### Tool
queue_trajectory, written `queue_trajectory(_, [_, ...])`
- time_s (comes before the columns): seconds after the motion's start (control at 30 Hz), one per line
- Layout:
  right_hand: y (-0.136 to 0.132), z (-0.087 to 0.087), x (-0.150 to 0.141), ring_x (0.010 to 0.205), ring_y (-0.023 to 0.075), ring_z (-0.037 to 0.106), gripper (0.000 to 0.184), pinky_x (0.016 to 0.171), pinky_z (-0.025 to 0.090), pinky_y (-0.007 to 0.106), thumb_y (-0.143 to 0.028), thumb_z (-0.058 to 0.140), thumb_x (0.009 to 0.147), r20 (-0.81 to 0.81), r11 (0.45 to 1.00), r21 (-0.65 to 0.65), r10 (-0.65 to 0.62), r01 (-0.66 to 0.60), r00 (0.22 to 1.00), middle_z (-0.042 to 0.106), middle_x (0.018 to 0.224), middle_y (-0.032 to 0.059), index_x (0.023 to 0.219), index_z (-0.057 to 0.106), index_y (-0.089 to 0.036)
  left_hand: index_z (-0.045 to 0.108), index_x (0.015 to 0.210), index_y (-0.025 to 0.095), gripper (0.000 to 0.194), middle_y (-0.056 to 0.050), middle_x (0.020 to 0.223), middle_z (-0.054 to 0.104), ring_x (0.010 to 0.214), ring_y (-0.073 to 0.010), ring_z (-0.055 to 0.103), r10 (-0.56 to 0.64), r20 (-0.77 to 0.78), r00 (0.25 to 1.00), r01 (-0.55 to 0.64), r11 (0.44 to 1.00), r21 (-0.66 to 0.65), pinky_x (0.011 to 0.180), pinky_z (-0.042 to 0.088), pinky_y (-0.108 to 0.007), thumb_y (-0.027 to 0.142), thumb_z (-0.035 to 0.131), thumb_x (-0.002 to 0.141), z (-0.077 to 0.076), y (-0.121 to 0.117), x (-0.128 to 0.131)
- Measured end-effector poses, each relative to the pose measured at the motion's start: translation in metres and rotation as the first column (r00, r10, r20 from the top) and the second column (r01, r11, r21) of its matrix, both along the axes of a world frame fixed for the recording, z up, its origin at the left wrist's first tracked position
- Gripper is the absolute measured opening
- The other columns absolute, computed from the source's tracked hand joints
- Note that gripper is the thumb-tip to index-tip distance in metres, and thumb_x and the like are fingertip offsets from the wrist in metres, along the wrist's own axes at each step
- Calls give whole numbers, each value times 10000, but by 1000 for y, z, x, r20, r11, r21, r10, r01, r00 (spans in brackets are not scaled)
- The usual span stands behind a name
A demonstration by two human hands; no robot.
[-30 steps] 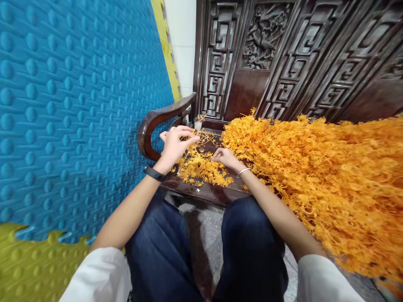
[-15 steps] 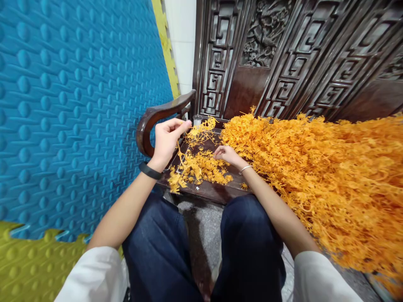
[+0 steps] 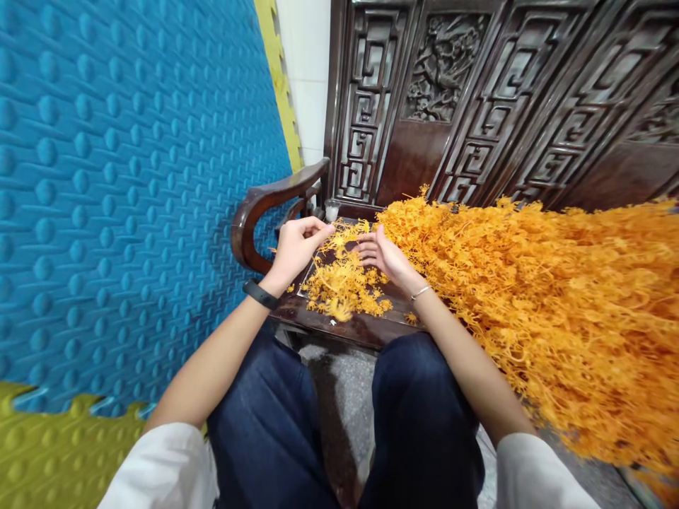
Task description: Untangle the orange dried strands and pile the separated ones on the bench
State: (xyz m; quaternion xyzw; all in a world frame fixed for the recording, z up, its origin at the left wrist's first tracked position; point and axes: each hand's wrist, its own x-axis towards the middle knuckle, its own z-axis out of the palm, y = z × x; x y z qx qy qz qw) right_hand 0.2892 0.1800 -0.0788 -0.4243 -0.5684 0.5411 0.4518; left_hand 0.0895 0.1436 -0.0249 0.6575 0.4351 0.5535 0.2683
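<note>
My left hand (image 3: 297,244) hovers over the near left end of a dark wooden bench (image 3: 350,326), fingers pinched on a thin orange plastic sprig (image 3: 339,237). My right hand (image 3: 385,256) is beside it, fingers partly curled and touching the same sprig above a small heap of orange pieces (image 3: 344,286). A black band is on the left wrist and a thin silver bracelet on the right.
A huge pile of orange plastic sprigs (image 3: 556,297) covers the bench to the right. The carved bench back (image 3: 477,99) rises behind, the curved armrest (image 3: 265,205) at left. A blue foam mat wall (image 3: 122,177) stands on the left. My knees in dark jeans are below.
My left hand lifted a sprig up off the heap, then lowered it again. My right hand rose from the heap and moved left to meet the left hand.
</note>
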Motion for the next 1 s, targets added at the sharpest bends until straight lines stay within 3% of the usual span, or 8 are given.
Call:
queue_trajectory(0.13, [-12, 16, -6, 724, 122, 637, 593, 614, 502, 223, -716, 349, 818, -13, 984, 100, -146, 147, 989, 672, 862, 65, 867, 595, -179, 635, 611, 137, 215, 27, 488, 520, 469, -77, 396, 30, -72, 997, -28, 999, 36, 485, 280, -224, 316, 655, 728, 0, -1, 3])
queue_trajectory(0.27, [-27, 23, -13, 752, 119, 624, 386, 742, 500, 266, -579, 546, 802, -30, 851, 405, -353, 334, 935, 643, 816, 19, 860, 586, -199, 649, 646, 139, 224, 22, 509, 538, 487, -82, 424, 45, -92, 995, -38, 996, 80, 500, 300, -226, 337, 643, 750, 3, -4, 2])
queue_trajectory(0.33, [-35, 28, -16, 673, 109, 604, 325, 691, 496, 266, -493, 579, 814, -43, 824, 468, -339, 319, 940, 622, 747, -9, 986, 584, -218, 653, 657, 139, 219, 21, 517, 543, 491, -81, 431, 46, -92, 995, -37, 995, 92, 504, 311, -224, 336, 644, 753, 5, -6, 2])
queue_trajectory(0.47, [-48, 36, -21, 498, 94, 521, 319, 541, 460, 259, -408, 558, 842, -51, 872, 436, -222, 222, 974, 577, 618, -42, 1105, 572, -227, 659, 668, 143, 200, 17, 530, 561, 498, -82, 453, -27, -73, 997, 31, 998, 61, 502, 343, -217, 332, 669, 733, 8, -11, 4])
queue_trajectory(0.6, [-51, 40, -24, 690, 113, 609, 175, 738, 509, 284, -354, 576, 828, -131, 868, 452, -163, 205, 978, 622, 775, -8, 959, 575, -239, 645, 672, 147, 230, 14, 521, 563, 467, -82, 487, -184, 55, 981, 187, 981, -44, 473, 382, -209, 368, 697, 710, 14, -16, 5])
queue_trajectory(0.7, [-51, 41, -24, 729, 109, 598, 133, 787, 505, 285, -375, 545, 847, -176, 873, 440, -148, 212, 973, 591, 801, -6, 871, 526, -245, 627, 676, 157, 237, 17, 535, 567, 445, -75, 491, -285, 145, 947, 297, 952, -69, 461, 408, -205, 373, 723, 685, 17, -19, 1])
queue_trajectory(0.8, [-52, 43, -22, 687, 101, 562, 171, 702, 503, 256, -415, 546, 843, -224, 897, 406, -89, 176, 970, 538, 739, -21, 828, 489, -254, 639, 710, 164, 225, 2, 606, 608, 507, -88, 542, -471, 121, 874, 484, 868, -116, 514, 456, -216, 327, 773, 629, 21, -21, -6])
queue_trajectory(1.0, [-55, 47, -17, 504, 73, 486, 251, 506, 435, 207, -484, 598, 795, -266, 954, 292, 155, -74, 951, 475, 563, -62, 812, 497, -254, 692, 797, 194, 334, -57, 729, 670, 661, -174, 629, -801, 34, 598, 784, 576, -229, 679, 514, -314, 337, 838, 533, 24, -23, -18])
